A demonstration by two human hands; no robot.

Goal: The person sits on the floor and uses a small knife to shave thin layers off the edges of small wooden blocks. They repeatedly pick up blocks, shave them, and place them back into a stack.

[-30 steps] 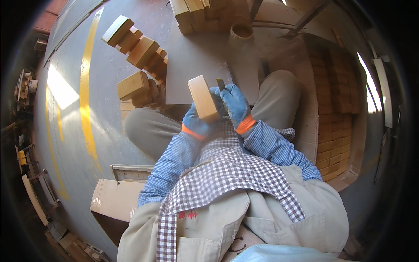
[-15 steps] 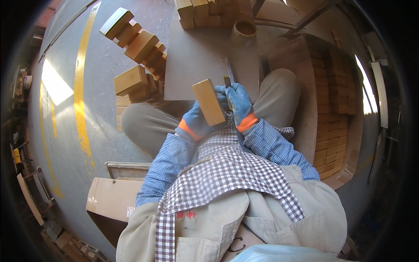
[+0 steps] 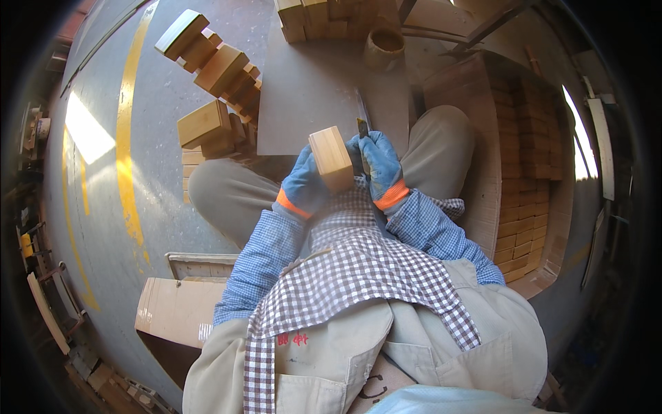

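Note:
A pale wooden block (image 3: 331,157) is gripped by my left hand (image 3: 301,183), which wears a blue glove with an orange cuff. The block is held tilted in front of my apron, above my lap. My right hand (image 3: 380,165), gloved the same way, is closed round a slim tool (image 3: 362,128). Only the tool's dark, flat end with a yellowish tip stands out above the fingers, so its kind is unclear. Fingertips of the right hand are close to the block's right side; whether they touch it is hidden.
A grey board (image 3: 310,103) lies ahead, bearing stacked blocks (image 3: 321,21), a round pot (image 3: 384,48) and a thin blade-like strip (image 3: 363,107). Block stacks (image 3: 221,69) rise at the left. A carton (image 3: 489,152) of blocks stands right; another carton (image 3: 176,310) sits lower left.
My left hand has turned the block, so that a different side and its end now show. The right hand keeps its hold on the tool and has barely moved.

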